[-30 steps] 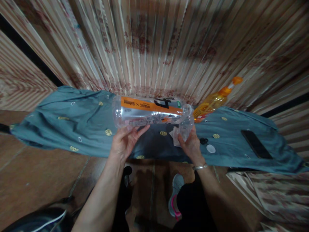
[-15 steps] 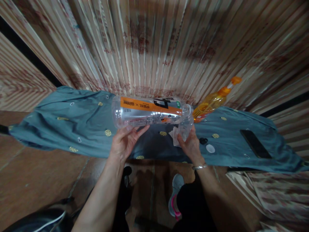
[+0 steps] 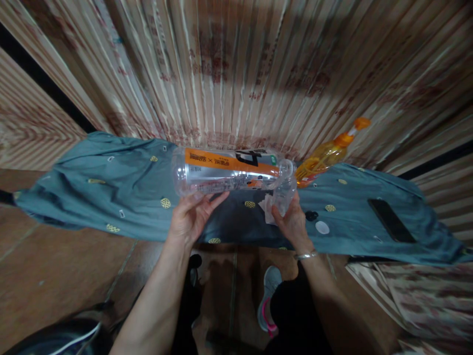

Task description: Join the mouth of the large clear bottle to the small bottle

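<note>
A large clear plastic bottle with an orange and silver label lies tilted on its side, its mouth to the right. My left hand grips it near the base from the front, its far fingers hidden beneath. In my right hand is a small clear plastic container, held against the big bottle's mouth. Whether liquid passes between them I cannot make out. A crumpled white tissue shows beside my right fingers. Just beyond that hand stands an amber pump bottle with an orange pump head.
Blue-green patterned cloth covers the narrow table. On its right part are a small black object, a white round disc and a black phone. A striped curtain hangs close behind.
</note>
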`<state>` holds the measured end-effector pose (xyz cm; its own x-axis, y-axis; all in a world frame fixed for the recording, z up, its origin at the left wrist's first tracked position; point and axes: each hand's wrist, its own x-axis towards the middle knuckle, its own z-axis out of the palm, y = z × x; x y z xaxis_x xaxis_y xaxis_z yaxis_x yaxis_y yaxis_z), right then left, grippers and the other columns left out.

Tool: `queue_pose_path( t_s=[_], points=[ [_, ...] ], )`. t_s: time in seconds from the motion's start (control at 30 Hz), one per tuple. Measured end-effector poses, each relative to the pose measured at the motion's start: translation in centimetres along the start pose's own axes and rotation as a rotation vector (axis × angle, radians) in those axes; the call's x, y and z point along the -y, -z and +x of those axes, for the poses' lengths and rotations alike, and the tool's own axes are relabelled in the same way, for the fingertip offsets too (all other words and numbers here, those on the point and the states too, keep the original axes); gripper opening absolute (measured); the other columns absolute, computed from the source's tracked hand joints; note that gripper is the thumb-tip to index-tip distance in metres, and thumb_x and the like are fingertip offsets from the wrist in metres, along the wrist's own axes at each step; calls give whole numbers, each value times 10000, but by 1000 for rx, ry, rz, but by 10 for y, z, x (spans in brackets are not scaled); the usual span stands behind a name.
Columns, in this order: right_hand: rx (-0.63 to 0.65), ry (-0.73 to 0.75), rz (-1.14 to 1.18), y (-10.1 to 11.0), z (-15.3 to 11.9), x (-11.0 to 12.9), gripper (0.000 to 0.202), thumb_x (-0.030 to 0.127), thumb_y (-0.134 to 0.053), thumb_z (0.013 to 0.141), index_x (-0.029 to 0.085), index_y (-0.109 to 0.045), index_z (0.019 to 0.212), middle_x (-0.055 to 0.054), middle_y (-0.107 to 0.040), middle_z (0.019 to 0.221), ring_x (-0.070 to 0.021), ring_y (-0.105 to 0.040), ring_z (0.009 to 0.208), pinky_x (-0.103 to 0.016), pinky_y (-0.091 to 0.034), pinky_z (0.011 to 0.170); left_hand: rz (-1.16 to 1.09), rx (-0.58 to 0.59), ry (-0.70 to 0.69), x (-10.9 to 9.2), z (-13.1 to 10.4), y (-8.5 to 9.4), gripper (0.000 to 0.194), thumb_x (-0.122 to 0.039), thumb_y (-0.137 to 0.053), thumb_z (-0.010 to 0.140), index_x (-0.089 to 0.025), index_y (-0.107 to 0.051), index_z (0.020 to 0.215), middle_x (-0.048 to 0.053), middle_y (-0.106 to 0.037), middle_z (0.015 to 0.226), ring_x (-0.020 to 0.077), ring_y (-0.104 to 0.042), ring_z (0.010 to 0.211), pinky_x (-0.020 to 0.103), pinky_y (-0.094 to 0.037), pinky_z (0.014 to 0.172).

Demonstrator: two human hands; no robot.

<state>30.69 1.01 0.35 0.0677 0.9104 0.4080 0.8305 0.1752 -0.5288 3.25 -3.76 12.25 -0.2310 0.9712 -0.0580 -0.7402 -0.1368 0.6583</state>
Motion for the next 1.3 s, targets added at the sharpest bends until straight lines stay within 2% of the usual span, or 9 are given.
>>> queue_pose_path(
  t_s=[0.2,0.33,0.43,0.53,0.77,1.07,1.3],
  points=[
    [31,-18,-1,3,1,3,867,457,-551,900,29,-285,1605,-299,-655,1434,-411,-675,1330,-616,-607,1041,11,5,-5,-1,-1,-1,391,-225,-970,526,-228,-653,754,11,-781,843,284,-786,949,625,-601,1040],
    [37,-27,25,3,1,4,853,452,-550,908,52,-276,1611,-295,-649,1442,-422,-671,1334,-637,-602,1041,12,7,-2,-1,-1,0,395,-227,-976,520,-233,-654,750,10,-775,842,283,-783,945,611,-609,1035],
    [39,-25,53,4,2,4,848,448,-562,906,62,-287,1610,-293,-641,1454,-442,-650,1353,-673,-593,1036,14,17,-1,-1,-1,0,394,-235,-979,527,-236,-667,767,24,-774,859,310,-779,982,607,-613,1032],
    [43,-35,69,5,3,5,858,461,-563,896,23,-312,1590,-313,-639,1446,-460,-637,1363,-692,-582,1038,24,36,1,0,0,0,400,-240,-971,540,-239,-666,799,36,-771,865,336,-774,1023,619,-604,1038],
    [25,-21,62,5,3,5,859,483,-553,895,18,-332,1583,-312,-654,1429,-443,-658,1342,-643,-590,1035,35,26,-7,0,-1,-1,406,-249,-977,529,-240,-671,795,36,-774,863,329,-777,1012,588,-629,1005],
    [15,-6,64,5,3,7,826,485,-539,911,26,-350,1571,-307,-657,1428,-438,-666,1331,-636,-595,1030,20,21,-10,-1,-2,-4,381,-214,-956,536,-244,-655,767,16,-789,835,282,-796,927,579,-640,988],
    [32,-16,52,4,3,6,827,467,-541,909,37,-326,1582,-302,-645,1452,-433,-653,1349,-643,-593,1039,36,32,-5,-1,-1,-1,362,-236,-945,562,-251,-662,787,11,-787,854,304,-792,996,633,-577,1070]
  ],
)
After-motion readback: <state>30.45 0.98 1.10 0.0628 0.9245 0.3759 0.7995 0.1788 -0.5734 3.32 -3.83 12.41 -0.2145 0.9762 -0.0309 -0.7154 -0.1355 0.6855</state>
